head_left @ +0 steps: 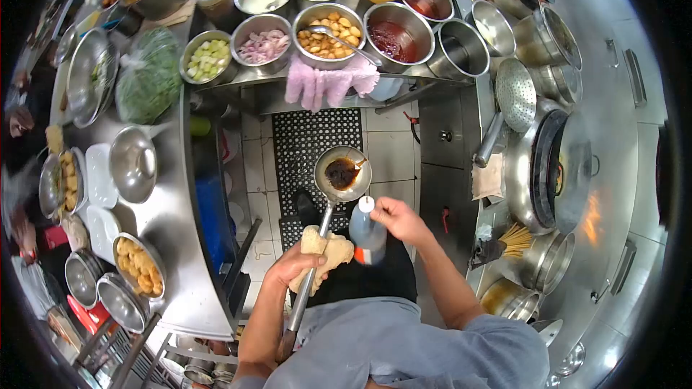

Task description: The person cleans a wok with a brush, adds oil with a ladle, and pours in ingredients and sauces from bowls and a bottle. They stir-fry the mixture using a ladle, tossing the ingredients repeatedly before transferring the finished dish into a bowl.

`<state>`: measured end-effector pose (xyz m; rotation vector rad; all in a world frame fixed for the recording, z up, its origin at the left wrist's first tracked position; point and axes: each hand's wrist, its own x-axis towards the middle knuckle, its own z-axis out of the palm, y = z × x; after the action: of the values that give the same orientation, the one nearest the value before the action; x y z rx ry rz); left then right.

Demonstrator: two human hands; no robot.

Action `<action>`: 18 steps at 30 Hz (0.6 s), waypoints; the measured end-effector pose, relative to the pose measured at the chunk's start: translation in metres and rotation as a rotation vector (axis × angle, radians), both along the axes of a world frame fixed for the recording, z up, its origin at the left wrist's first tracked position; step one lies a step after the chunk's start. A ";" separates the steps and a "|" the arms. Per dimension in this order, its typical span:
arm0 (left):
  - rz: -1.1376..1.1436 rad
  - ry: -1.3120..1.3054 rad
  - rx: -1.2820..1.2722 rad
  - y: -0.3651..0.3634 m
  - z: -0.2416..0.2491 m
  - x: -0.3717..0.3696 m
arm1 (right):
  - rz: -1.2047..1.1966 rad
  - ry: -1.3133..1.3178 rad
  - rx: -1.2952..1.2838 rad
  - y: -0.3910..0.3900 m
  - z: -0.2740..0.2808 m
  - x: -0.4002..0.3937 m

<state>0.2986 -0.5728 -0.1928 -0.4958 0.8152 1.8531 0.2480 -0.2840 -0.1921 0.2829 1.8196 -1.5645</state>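
Two grips to keep firm: left fingers point(310, 259) closed on pale cloth point(339, 251) and steel ladle point(325, 222), bowl point(355, 187) best kept level ahead of them to contain dark sauce point(339, 173), and right fingers point(388, 209) wrapped round a white-capped bottle point(366, 234).

The left-hand stainless-steel tabletop point(174, 194) is carrying several metal bowls point(133, 166), white dishes point(103, 234) — and a plastic bag of greens point(150, 75).

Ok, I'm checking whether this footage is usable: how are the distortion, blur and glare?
Head view: strong wide-angle bowing, corners black; head view: ladle fairly sharp, bottle in the right hand seemingly softer; head view: bright highlights on one steel bowl at left.
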 end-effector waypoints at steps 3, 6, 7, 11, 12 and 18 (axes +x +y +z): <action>0.078 -0.020 -0.033 0.014 -0.022 -0.015 | 0.067 0.363 0.238 0.020 -0.029 -0.007; 0.157 -0.104 -0.133 0.027 -0.060 -0.032 | -0.055 0.590 0.559 0.051 -0.093 -0.046; 0.115 -0.189 -0.207 0.030 -0.072 -0.035 | -0.185 0.531 0.537 0.056 -0.098 -0.076; 0.259 -0.135 -0.139 0.057 -0.119 -0.047 | -0.531 0.599 0.624 0.100 -0.151 -0.182; 0.252 -0.144 -0.137 0.060 -0.132 -0.045 | -0.683 0.682 0.499 0.107 -0.169 -0.205; 0.244 -0.187 -0.221 0.059 -0.160 -0.033 | -0.660 1.031 0.853 0.165 -0.264 -0.334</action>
<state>0.2653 -0.5139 -0.3531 -0.9302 0.8667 1.9101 -0.0858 -0.1190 -0.4557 0.5683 3.4629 -1.2880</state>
